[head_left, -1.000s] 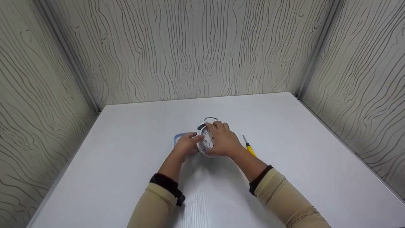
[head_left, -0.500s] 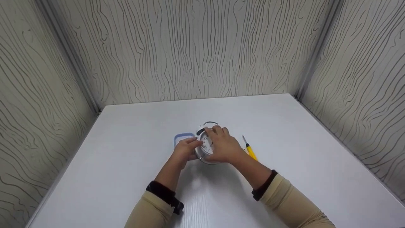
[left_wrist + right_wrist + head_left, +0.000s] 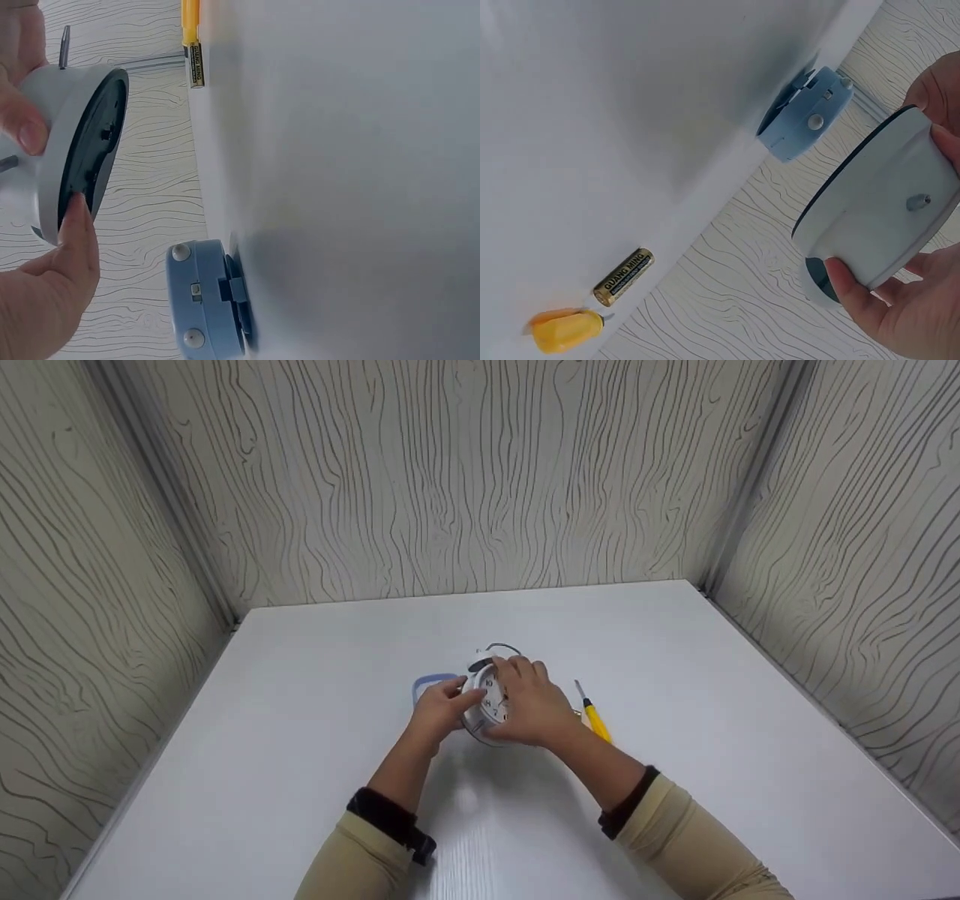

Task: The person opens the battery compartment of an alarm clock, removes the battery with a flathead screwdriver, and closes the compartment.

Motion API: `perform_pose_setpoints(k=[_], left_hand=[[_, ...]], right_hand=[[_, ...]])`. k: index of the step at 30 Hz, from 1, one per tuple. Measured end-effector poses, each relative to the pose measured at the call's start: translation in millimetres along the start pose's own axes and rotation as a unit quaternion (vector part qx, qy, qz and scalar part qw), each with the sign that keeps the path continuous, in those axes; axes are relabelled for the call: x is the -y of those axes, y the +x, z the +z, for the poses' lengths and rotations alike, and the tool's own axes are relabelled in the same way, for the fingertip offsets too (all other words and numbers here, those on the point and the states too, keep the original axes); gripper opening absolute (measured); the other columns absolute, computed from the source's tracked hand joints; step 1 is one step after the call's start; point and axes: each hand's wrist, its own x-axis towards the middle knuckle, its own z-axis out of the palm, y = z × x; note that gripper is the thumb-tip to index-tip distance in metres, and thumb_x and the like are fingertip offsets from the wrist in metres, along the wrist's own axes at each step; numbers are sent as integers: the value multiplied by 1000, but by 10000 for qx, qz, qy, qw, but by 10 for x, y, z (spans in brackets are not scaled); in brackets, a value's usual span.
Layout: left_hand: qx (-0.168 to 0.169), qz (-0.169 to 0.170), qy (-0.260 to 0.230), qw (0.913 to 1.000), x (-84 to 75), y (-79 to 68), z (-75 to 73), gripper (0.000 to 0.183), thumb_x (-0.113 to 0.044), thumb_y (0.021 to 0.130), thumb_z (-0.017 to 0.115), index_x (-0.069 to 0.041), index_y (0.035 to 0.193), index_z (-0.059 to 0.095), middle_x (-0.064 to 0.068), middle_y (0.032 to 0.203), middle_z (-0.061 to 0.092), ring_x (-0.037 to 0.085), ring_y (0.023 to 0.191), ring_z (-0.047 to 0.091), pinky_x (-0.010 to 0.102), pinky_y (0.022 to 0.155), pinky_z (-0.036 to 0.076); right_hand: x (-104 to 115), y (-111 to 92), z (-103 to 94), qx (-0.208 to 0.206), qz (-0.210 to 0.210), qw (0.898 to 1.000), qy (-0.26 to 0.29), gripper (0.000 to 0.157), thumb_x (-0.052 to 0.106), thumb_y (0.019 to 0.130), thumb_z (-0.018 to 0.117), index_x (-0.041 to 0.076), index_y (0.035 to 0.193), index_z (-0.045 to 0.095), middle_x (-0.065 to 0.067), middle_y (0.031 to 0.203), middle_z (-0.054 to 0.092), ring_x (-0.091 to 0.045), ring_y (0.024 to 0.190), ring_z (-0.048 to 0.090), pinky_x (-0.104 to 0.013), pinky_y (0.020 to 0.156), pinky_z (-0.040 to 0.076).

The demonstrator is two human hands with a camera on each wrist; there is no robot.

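A white twin-bell alarm clock is held tilted above the table by both hands, its numbered face partly covered. My right hand grips it across the front, thumb low and fingers near the top. On the other side, my left hand pinches the edge, its thumb at the face. In the left wrist view, a fingertip of the left hand touches the dark back of the clock. The right wrist view shows the right hand around the white casing.
Behind the left hand stands a light-blue rounded device, with small silver knobs in the left wrist view. A yellow-handled screwdriver lies right of the hands. Beside it is a battery. Wood-grain panels enclose the white table.
The clock and both hands have moved slightly toward the person, then a little back up with a small tilt. Both hands keep hold of it throughout.
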Motion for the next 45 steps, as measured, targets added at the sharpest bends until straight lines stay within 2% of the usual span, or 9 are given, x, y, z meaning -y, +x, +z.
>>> perform_pose_setpoints(k=[6,11,17,23,28,31,38,40,45], left_hand=[[-31,118,-303,9995,-76,44,3,65,-49,83,59,-17,138,42,10,138,43,28,124,44,40,94,43],[471,97,-877,9950,-89,102,58,65,-54,87,48,-16,139,39,7,135,46,26,126,41,42,101,36],[1201,96,-1766,9769,-78,124,114,69,-57,87,45,-13,138,35,12,130,48,28,119,47,47,98,38],[1626,-54,-2252,9606,-85,110,155,78,-65,83,43,-11,137,31,16,127,45,30,112,52,49,91,43],[1973,-13,-2562,9463,-82,108,178,82,-74,80,32,-15,136,31,18,128,43,34,111,52,56,85,44],[2004,72,-2699,9418,-60,113,183,79,-74,80,29,-17,136,33,18,130,43,32,110,53,56,83,45],[1899,226,-2384,9522,30,119,160,76,-69,83,32,-14,135,34,16,123,49,29,107,54,53,83,47],[1884,302,-2224,9561,55,118,154,75,-68,83,33,-13,134,36,15,120,51,28,105,56,52,82,48],[1578,305,-1928,9680,37,121,161,73,-66,81,37,-22,139,30,15,122,48,30,106,54,49,79,50]], right_hand=[[-73,32,-16,-676,125,9950,718,102,52,59,77,21,142,27,-4,135,36,-21,112,36,-40,85,48],[-121,59,-45,-971,371,9822,1562,102,50,59,79,23,141,27,-3,136,35,-20,115,35,-43,90,45],[-147,60,-60,-1086,519,9635,2393,103,55,59,77,28,143,23,-3,138,34,-22,119,34,-48,94,41],[-157,31,-34,-1113,369,9357,3328,105,60,56,77,34,141,22,0,138,34,-20,120,35,-51,97,36],[-180,9,7,-1140,33,9109,3966,106,51,57,81,36,142,19,-1,137,33,-21,121,37,-51,98,34],[-201,2,45,-1021,-38,9035,4162,107,47,59,82,39,142,16,0,137,32,-21,119,38,-51,98,34],[-143,-93,-13,-516,-58,8929,4473,109,32,66,81,28,146,7,-8,142,26,-27,122,36,-50,95,39],[-122,-126,-36,-432,-110,8947,4445,109,31,67,80,26,147,6,-10,143,25,-28,122,37,-47,95,40],[-227,-55,118,-405,-134,9070,4189,112,44,63,80,40,144,2,-6,145,25,-23,122,38,-43,93,42]])
